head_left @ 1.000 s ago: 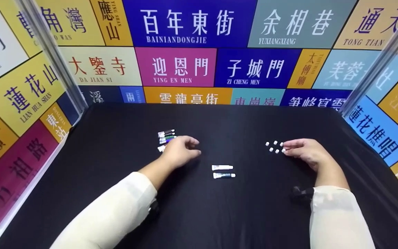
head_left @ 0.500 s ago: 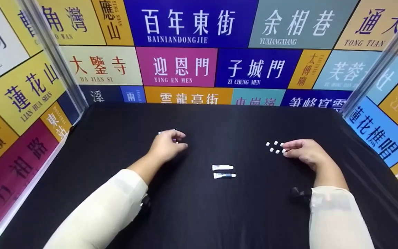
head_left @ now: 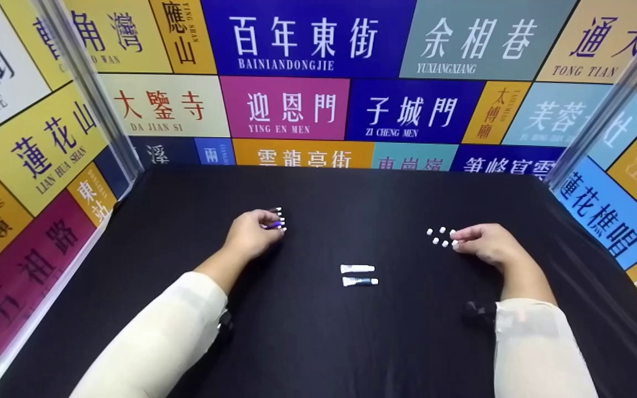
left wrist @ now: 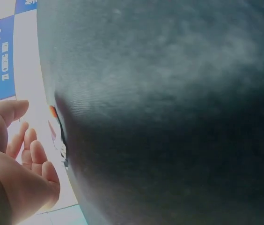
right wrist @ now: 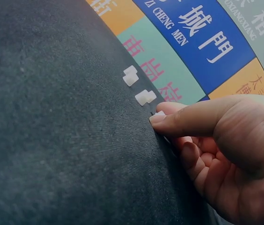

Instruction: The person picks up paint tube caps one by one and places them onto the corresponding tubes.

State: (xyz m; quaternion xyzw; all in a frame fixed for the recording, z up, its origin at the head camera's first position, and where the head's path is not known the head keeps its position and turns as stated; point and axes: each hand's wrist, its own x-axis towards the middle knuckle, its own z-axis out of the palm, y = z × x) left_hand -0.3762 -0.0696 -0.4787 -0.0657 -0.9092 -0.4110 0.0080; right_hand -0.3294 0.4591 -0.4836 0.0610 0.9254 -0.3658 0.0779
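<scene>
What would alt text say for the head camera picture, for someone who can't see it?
Two hands rest on a black tablecloth: the left hand grips a bundle of small tubes, the right hand touches loose white caps. Two capped tubes lie between them.

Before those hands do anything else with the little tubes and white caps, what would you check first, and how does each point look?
1. Left hand has hold of the small tubes: cannot tell, fingers hide the grip.
2. Right hand at the white caps: ok, thumb tip touches one.
3. Caps lie apart, none stacked: ok.
4. Two capped tubes lie away from both hands: ok.
5. Black cloth flat under them: ok.
</scene>
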